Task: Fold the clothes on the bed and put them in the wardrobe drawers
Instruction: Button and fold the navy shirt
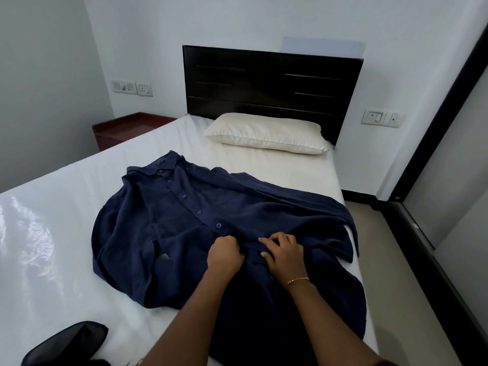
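Observation:
A navy blue button-up shirt (184, 220) lies spread front up on the white bed (52, 233), collar toward the headboard, hem hanging over the near right edge. Both hands meet at the button placket in the lower half. My left hand (224, 256) is curled and pinches the cloth on the left side of the placket. My right hand (284, 253) has bent fingers gripping the cloth on the right side; a thin bracelet circles that wrist. A row of blue buttons runs up from the hands to the collar.
A cream pillow (266, 133) lies at the dark headboard (272, 85). Another dark garment (68, 344) shows at the bottom left corner of the bed. A reddish bedside table (124, 128) stands far left. Sliding wardrobe doors (454, 180) line the right, with a strip of floor between.

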{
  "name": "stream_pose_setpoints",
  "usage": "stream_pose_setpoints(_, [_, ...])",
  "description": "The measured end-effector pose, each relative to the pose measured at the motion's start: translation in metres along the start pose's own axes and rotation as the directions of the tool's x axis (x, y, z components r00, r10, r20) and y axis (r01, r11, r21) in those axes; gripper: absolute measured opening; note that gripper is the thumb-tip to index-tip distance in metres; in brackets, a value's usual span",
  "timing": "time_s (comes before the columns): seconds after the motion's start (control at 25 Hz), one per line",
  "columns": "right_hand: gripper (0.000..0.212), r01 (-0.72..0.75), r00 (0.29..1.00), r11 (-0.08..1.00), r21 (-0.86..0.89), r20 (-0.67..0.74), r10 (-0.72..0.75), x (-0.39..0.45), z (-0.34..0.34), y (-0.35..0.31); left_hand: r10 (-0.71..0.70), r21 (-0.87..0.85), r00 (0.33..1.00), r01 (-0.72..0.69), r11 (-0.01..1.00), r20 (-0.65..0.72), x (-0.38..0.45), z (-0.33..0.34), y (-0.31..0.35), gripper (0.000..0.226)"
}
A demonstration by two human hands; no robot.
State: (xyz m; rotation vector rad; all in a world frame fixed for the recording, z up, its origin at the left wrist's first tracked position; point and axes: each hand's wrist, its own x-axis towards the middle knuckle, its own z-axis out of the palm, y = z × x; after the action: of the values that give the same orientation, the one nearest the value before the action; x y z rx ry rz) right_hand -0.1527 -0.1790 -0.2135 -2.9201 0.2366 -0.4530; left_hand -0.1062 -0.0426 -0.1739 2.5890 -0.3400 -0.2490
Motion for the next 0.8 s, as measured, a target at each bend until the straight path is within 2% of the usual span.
stream_pose_setpoints(0.08, [0.026,0.096,0.994,0.992,-0.079,-0.054,-0.100,-0.002,0.002,-0.003,0.007,0.023,1.000,-0.008,1.000,0.022,0.001,0.001,0.000,0.021])
stream_pose_setpoints(0.16, [0.030,0.179,0.979,0.969,-0.171,-0.062,-0.192,0.000,0.007,-0.004,0.007,0.034,1.000,-0.008,0.999,0.022,0.000,0.002,0.001,0.019])
stream_pose_setpoints(0.28, [0.021,0.178,0.984,0.949,-0.259,0.056,-0.169,0.011,-0.003,-0.015,-0.004,0.013,1.000,0.004,1.000,-0.022,-0.002,0.002,0.001,0.011])
stream_pose_setpoints(0.32, [0.027,0.185,0.981,0.946,-0.267,0.108,-0.162,0.016,-0.008,-0.018,-0.006,-0.021,0.998,0.005,1.000,-0.055,-0.002,0.000,0.000,0.009])
stream_pose_setpoints(0.36, [0.031,0.189,0.973,0.952,-0.242,0.179,-0.148,0.023,-0.010,-0.017,-0.015,-0.058,0.997,0.010,0.998,-0.079,-0.002,-0.001,0.000,0.009])
stream_pose_setpoints(0.44, [0.031,0.063,0.953,0.985,-0.163,0.303,-0.011,0.029,-0.023,-0.017,-0.033,-0.159,0.995,0.017,0.987,-0.098,-0.005,-0.002,0.003,0.011])
stream_pose_setpoints(0.52, [0.030,-0.073,0.968,0.995,-0.070,0.236,0.087,0.033,-0.035,-0.022,-0.060,-0.296,0.993,0.027,0.955,-0.104,-0.007,-0.004,0.006,0.012])
stream_pose_setpoints(0.6, [0.029,-0.211,0.971,0.972,0.104,0.134,0.197,0.038,-0.049,-0.030,-0.080,-0.436,0.992,0.029,0.899,-0.097,-0.009,-0.007,0.007,0.017])
stream_pose_setpoints(0.72, [0.031,-0.304,0.953,0.860,0.409,0.138,0.270,0.050,-0.066,-0.040,-0.121,-0.687,0.992,0.101,0.720,0.018,-0.009,-0.011,0.010,0.015])
stream_pose_setpoints(0.8, [0.030,-0.274,0.962,0.842,0.466,0.153,0.228,0.048,-0.069,-0.045,-0.144,-0.799,0.984,0.171,0.577,0.107,-0.011,-0.017,0.016,0.017])
